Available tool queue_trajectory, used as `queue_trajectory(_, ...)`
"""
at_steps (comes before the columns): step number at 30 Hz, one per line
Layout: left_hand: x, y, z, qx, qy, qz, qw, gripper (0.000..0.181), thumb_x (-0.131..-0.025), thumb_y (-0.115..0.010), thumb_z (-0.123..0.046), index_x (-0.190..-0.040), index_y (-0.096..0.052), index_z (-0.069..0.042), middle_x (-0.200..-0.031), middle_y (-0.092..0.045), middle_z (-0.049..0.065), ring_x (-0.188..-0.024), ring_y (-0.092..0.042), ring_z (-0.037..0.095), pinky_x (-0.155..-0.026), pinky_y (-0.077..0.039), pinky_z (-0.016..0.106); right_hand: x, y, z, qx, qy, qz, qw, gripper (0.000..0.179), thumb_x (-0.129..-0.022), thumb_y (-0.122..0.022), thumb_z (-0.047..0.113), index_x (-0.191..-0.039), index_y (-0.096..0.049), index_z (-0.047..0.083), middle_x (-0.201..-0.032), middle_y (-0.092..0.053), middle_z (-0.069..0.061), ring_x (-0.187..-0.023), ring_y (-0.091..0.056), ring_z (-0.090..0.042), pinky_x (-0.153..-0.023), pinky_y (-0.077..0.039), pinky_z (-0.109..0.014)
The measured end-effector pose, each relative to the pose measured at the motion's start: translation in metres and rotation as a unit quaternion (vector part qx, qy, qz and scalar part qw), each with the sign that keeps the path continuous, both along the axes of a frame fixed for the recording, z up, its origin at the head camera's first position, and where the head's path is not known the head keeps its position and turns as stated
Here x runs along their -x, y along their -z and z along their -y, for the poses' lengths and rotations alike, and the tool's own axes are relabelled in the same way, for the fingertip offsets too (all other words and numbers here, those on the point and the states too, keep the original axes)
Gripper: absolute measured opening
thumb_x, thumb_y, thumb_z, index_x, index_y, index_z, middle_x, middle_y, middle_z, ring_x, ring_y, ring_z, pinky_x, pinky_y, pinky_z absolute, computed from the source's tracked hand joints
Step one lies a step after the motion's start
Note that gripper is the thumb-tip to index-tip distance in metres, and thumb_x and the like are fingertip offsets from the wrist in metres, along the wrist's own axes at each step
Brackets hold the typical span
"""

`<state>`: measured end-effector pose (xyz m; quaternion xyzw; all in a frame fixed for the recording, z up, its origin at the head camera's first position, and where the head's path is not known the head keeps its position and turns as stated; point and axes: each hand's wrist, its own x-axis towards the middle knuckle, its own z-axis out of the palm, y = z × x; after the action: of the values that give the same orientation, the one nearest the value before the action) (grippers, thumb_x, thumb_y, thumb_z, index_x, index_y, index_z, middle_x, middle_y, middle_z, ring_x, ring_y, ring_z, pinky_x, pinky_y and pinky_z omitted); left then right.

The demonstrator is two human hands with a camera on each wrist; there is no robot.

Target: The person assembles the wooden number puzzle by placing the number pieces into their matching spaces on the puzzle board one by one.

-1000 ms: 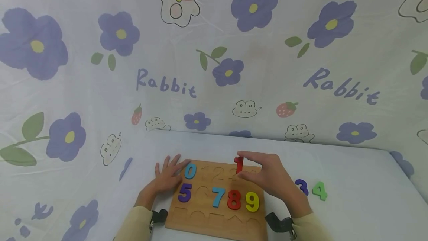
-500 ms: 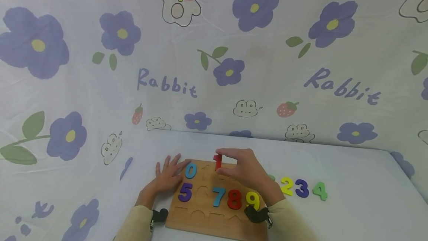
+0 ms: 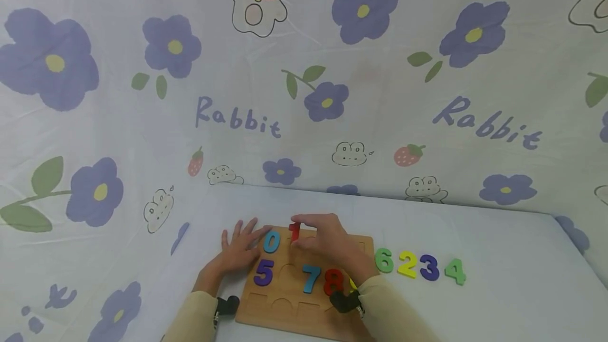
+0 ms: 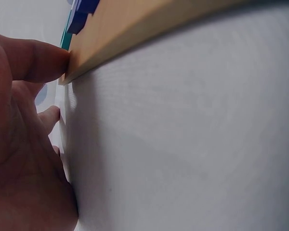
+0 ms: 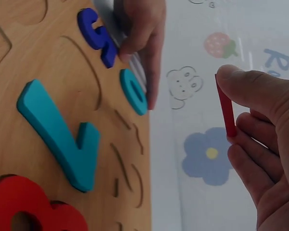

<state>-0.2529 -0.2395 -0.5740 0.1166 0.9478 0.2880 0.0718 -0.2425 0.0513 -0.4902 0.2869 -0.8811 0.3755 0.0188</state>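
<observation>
A red number 1 (image 3: 294, 232) is pinched between the thumb and fingers of my right hand (image 3: 328, 236), over the top row of the wooden number board (image 3: 280, 305). In the right wrist view the red 1 (image 5: 225, 107) appears edge-on, apart from the board. My left hand (image 3: 241, 249) rests with spread fingers at the board's left edge, its thumb (image 4: 41, 61) touching the side. Set in the board are a blue 0 (image 3: 272, 242), a purple 5 (image 3: 263, 273), a blue 7 (image 3: 311, 278) and a red 8 (image 3: 333, 281). My right wrist mostly hides the yellow 9.
Right of the board, a green 6 (image 3: 384, 260), a yellow 2 (image 3: 407, 264), a purple 3 (image 3: 429, 267) and a green 4 (image 3: 456, 271) lie in a row on the white table (image 3: 513, 289). A flower-patterned cloth (image 3: 304, 67) hangs behind the table.
My right hand has carried the red 1 leftward across the top of the board, close to the blue 0. The loose 6 and 2 have come into view. My left hand has stayed put.
</observation>
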Motion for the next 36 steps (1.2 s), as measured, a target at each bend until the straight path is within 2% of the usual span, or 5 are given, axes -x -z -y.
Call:
queue_trajectory(9,0.0,0.003,0.002,-0.024,0.005,-0.013,0.9996,0.067,-0.096,-0.057,-0.02,-0.163,-0.054,-0.029,-0.18,-0.024,0.025,-0.165,0.002,0.06,-0.121,0.018,0.085,0.009,0.022,0.013,-0.016,-0.004,0.008,0.9998,0.052,-0.095,-0.087,0.027,-0.143,-0.074,0.014,-0.143,-0.075,-0.006,-0.135,-0.071,-0.03,-0.112,-0.059,-0.05)
queue_trajectory(12,-0.001,0.002,0.001,-0.015,0.001,-0.007,0.9999,0.067,-0.097,-0.056,-0.02,-0.164,-0.053,-0.029,-0.181,-0.023,0.022,-0.167,0.003,0.057,-0.123,0.018,0.082,0.011,0.028,0.015,-0.02,-0.006,0.019,0.9996,0.052,-0.096,-0.086,0.027,-0.144,-0.073,0.013,-0.144,-0.075,-0.007,-0.135,-0.071,-0.031,-0.111,-0.059,-0.05)
queue_trajectory(17,0.006,0.011,0.004,0.006,-0.002,0.003,1.0,0.067,-0.1,-0.054,-0.024,-0.167,-0.048,-0.03,-0.184,-0.019,0.016,-0.169,0.006,0.052,-0.126,0.018,0.079,0.013,0.039,0.016,-0.023,0.009,0.059,0.998,0.053,-0.097,-0.085,0.026,-0.146,-0.072,0.013,-0.146,-0.074,-0.007,-0.138,-0.068,-0.033,-0.115,-0.056,-0.053)
queue_trajectory(24,0.011,0.018,0.007,0.009,0.001,-0.001,1.0,0.068,-0.099,-0.057,-0.023,-0.167,-0.049,-0.029,-0.184,-0.019,0.017,-0.169,0.005,0.053,-0.125,0.018,0.08,0.017,0.053,0.018,-0.039,0.009,0.088,0.9953,0.055,-0.096,-0.085,0.027,-0.147,-0.071,0.012,-0.143,-0.075,-0.007,-0.14,-0.066,-0.031,-0.12,-0.051,-0.054)
queue_trajectory(36,0.007,0.014,0.006,0.005,0.003,0.001,1.0,0.068,-0.101,-0.055,-0.023,-0.167,-0.047,-0.03,-0.184,-0.018,0.016,-0.169,0.006,0.052,-0.126,0.018,0.079,0.02,0.063,0.023,-0.063,0.002,0.07,0.9955,0.055,-0.098,-0.084,0.027,-0.149,-0.07,0.015,-0.144,-0.075,-0.004,-0.139,-0.067,-0.027,-0.118,-0.054,-0.049)
